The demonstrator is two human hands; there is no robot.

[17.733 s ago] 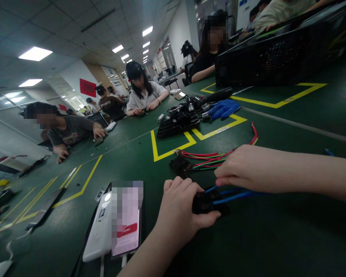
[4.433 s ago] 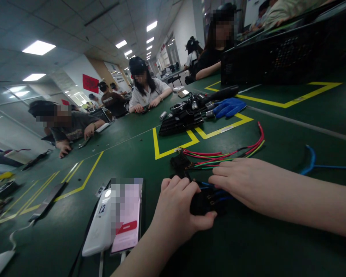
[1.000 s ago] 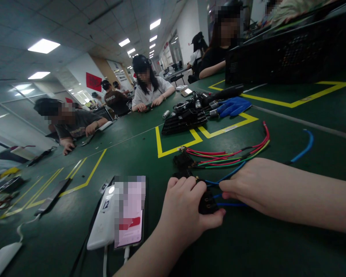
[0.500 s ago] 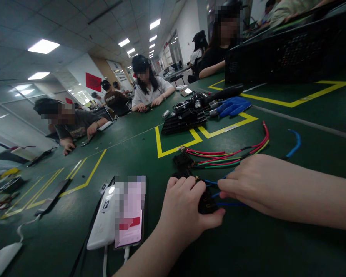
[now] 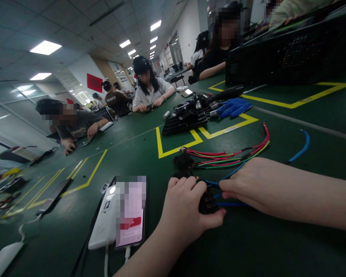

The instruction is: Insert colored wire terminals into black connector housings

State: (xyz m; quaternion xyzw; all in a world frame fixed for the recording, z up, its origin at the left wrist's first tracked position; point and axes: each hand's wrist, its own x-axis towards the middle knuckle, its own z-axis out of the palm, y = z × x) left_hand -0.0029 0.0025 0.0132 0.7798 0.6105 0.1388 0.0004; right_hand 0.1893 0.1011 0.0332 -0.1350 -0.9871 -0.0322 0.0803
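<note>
My left hand (image 5: 187, 204) is wrapped round a black connector block (image 5: 208, 203) low in the middle of the view. Blue wires (image 5: 230, 204) run from the block to the right. The fingers of my right hand (image 5: 242, 184) are pinched on one of these wires, close to the block; their tips are partly hidden. A blue wire end (image 5: 302, 148) curves up beyond my right wrist. Just behind my left hand lies another black connector (image 5: 183, 160), with red, yellow and green wires (image 5: 233, 157) stretching to the right.
A white power bank (image 5: 102, 219) and a lit phone (image 5: 131, 215) lie left of my hands. Farther back are a black ribbed part (image 5: 184, 123), blue gloves (image 5: 235, 106) and a large black case (image 5: 276, 57). Several people sit around the green table (image 5: 127, 157).
My right hand has shifted slightly, and the blue wire end beyond it has swung to the right. My left hand keeps its hold on the block.
</note>
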